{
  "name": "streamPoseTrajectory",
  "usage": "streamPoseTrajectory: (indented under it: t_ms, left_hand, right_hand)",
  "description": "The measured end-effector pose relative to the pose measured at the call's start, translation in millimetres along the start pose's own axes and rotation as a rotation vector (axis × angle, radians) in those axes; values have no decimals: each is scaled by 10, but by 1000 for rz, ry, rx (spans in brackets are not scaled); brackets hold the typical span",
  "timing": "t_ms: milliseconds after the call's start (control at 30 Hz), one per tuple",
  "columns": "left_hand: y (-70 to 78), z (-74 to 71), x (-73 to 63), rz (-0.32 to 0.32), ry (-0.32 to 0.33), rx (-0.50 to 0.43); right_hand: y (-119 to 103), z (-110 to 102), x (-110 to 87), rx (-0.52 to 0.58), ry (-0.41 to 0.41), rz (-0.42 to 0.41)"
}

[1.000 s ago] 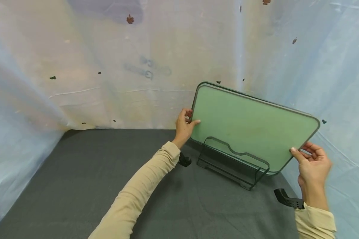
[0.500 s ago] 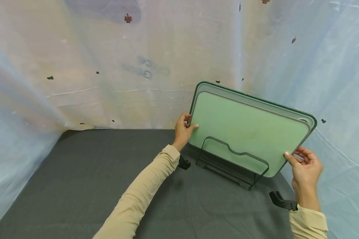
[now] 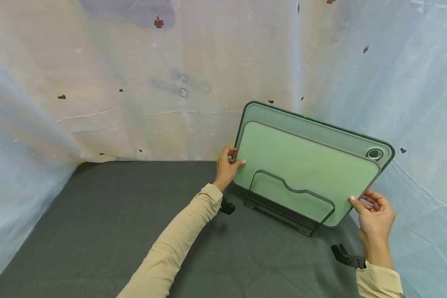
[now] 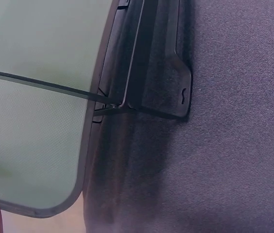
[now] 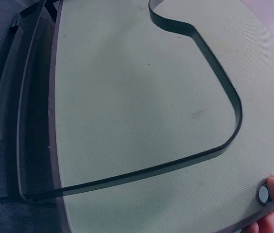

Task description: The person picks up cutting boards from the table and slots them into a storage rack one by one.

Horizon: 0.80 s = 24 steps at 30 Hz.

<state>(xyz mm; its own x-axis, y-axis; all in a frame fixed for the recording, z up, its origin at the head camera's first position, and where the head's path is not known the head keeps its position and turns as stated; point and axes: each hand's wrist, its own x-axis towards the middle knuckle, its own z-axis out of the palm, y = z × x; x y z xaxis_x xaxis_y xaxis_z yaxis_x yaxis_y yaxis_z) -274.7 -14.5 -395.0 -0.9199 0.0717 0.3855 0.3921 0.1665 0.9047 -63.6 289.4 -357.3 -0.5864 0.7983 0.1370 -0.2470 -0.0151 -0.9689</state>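
A pale green cutting board (image 3: 297,161) with a grey rim stands tilted in a black wire rack (image 3: 299,191). My left hand (image 3: 226,169) holds its left edge, thumb on the front face and fingers behind. At the lower right edge, my right hand (image 3: 376,217) pinches the same board, the thumb beside a round hole in the right wrist view. Behind it is a larger cutting board (image 3: 305,129) with a dark green rim and a ringed hole at its upper right corner. In the left wrist view, the front board's lower edge lies just beside the rack's base (image 4: 142,58).
Dark grey cloth (image 3: 115,231) covers the table, stretching left and forward of the rack. A pale plastic sheet (image 3: 171,82) with small leaf marks hangs behind and on both sides. The right-hand sheet (image 3: 424,165) comes close to the boards and my right hand.
The front board has slid down into the rack between both hands, away from the top of the rear board. That board's upper strip and corner hole now show. Both hands moved lower.
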Motion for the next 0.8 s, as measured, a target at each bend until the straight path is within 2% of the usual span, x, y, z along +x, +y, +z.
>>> streamPoseTrajectory:
  t_ms: [467, 667, 800]
  left_hand:
    - [-82, -40, -51, -12, -36, 22]
    - [-66, -50, -9, -33, -71, 27]
    - [-53, -107, 10, -53, -120, 14]
  right_hand:
    - [115, -40, -44, 6, -1, 14]
    - [93, -51, -49, 84, 4, 20]
    - [55, -51, -48, 134, 15, 7]
